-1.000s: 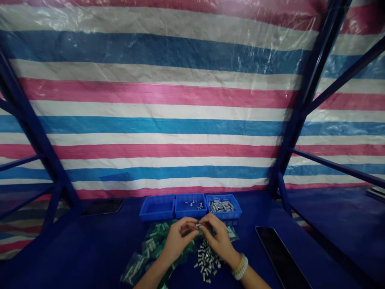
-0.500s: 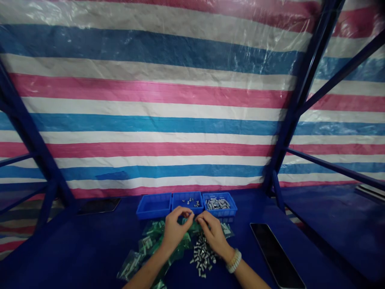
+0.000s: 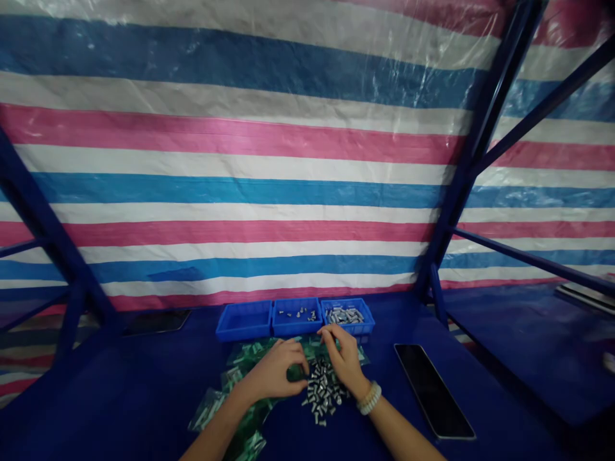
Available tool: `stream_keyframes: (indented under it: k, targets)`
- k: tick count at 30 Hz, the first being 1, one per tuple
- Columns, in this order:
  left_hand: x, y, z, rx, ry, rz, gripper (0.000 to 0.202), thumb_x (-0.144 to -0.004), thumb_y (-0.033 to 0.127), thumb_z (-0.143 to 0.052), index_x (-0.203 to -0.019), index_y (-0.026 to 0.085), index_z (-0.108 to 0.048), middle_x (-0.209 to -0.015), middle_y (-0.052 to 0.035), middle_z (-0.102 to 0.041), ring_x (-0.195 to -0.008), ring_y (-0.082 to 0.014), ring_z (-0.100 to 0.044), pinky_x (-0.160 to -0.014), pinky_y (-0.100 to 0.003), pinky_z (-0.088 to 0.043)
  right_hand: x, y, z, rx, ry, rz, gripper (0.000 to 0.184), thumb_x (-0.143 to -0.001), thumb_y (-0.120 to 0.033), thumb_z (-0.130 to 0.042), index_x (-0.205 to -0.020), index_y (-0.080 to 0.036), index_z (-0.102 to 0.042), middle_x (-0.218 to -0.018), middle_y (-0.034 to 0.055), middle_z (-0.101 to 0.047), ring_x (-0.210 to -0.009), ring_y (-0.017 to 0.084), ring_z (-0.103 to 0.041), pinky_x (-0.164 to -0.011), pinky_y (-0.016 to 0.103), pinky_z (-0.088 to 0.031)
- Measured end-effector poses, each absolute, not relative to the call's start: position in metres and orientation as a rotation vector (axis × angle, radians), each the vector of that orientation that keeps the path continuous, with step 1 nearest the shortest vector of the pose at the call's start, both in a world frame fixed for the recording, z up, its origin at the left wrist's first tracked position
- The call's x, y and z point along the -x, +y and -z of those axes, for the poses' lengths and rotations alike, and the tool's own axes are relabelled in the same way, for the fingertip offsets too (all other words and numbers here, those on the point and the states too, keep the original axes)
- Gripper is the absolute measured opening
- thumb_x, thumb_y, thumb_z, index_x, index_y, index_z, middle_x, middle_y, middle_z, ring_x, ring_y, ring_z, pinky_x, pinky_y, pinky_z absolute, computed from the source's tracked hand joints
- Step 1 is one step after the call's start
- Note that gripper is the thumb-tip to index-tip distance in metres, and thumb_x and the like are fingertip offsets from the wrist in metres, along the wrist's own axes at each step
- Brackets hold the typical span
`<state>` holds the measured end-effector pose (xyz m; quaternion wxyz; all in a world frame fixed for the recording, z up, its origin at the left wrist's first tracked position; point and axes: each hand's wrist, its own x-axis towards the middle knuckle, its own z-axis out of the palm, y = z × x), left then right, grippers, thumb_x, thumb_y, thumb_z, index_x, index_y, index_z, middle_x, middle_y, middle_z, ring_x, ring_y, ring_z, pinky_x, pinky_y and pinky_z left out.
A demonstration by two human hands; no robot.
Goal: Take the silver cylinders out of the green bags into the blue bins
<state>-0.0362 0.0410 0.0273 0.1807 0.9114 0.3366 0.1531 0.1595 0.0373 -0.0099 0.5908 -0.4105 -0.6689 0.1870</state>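
Note:
My left hand (image 3: 278, 370) is at the left edge of a loose pile of metal screws (image 3: 324, 390), its thumb and fingers apart and nothing visible between them. My right hand (image 3: 344, 362), with a beaded bracelet at the wrist, hovers over the back of the pile. Its thumb and index finger are pinched together; whatever they hold is too small or hidden to make out. Under and around my left forearm lie clear and green plastic bags (image 3: 250, 351) with small metal parts in them. Just beyond my right fingertips, a blue bin (image 3: 348, 328) holds many silvery cylindrical pieces.
The middle blue bin (image 3: 296, 328) holds several small screws; the left blue bin (image 3: 243, 331) shows a bare bottom. A phone (image 3: 432, 390) lies to the right, and another dark flat device (image 3: 158, 322) at the back left. Blue frame posts (image 3: 456, 186) stand before a striped tarp (image 3: 240, 192).
My left hand has moved down and away from my right hand, from near its fingertips to the screw pile, and its fingers have opened. My right hand stays pinched. The view has shifted slightly.

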Motion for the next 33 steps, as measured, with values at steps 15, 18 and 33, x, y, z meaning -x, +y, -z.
stream_keyframes:
  k: [15,18,33]
  targets:
    - [0.036,0.041,-0.018,-2.424,0.901,-0.573,0.012,-0.064,0.008,-0.061,-0.069,0.018,-0.059,-0.079,-0.0002,-0.06,-0.077,-0.0165,-0.055,-0.072,-0.026,-0.042,-0.159,0.038,0.012,0.968,-1.582,-0.392,0.029,-0.098,-0.031,-0.045,-0.084,-0.018,-0.067,-0.072,0.0024,-0.064,-0.066,0.016,-0.058,-0.063,0.026,-0.043]
    - [0.036,0.046,-0.022,-2.137,0.937,-0.876,0.012,-0.07,0.011,-0.059,-0.064,0.018,-0.052,-0.071,0.0001,-0.059,-0.068,-0.0145,-0.055,-0.066,-0.025,-0.043,-0.158,0.037,0.011,0.959,-1.591,-0.4,0.028,-0.098,-0.03,-0.046,-0.084,-0.018,-0.067,-0.071,0.0024,-0.063,-0.066,0.016,-0.058,-0.063,0.027,-0.043]
    - [0.02,0.043,-0.007,-1.186,0.838,-1.14,0.037,-0.067,0.041,-0.081,-0.089,0.016,-0.065,-0.071,-0.0006,-0.07,-0.069,-0.0148,-0.064,-0.07,-0.026,-0.049,-0.151,0.03,0.013,0.693,-1.73,-0.315,0.023,-0.091,-0.017,-0.059,-0.113,-0.023,-0.064,-0.095,0.0073,-0.07,-0.085,0.021,-0.063,-0.077,0.034,-0.052]
